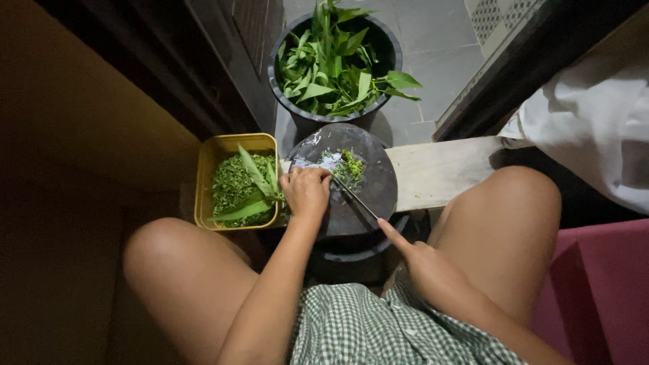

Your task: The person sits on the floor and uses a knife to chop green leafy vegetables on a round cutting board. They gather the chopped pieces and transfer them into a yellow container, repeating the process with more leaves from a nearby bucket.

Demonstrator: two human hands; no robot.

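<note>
Left hand (pixel 306 191) clenched over a bunch of green leaves on the round dark chopping board (pixel 372 196). Right hand (pixel 426 267) grasping a thin dark knife (pixel 355 196) (forefinger along its spine), tip near chopped greens (pixel 349 165). Yellow square tub (pixel 203 182) of shredded leaves just beside the left fingers.

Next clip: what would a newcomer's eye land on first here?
Centre frame, the left hand presses a bunch of leaves onto the round dark chopping board while the right hand works a thin knife through them. Chopped greens fill the square yellow tub to the left. Above, a black bucket holds whole long green leaves.
</note>
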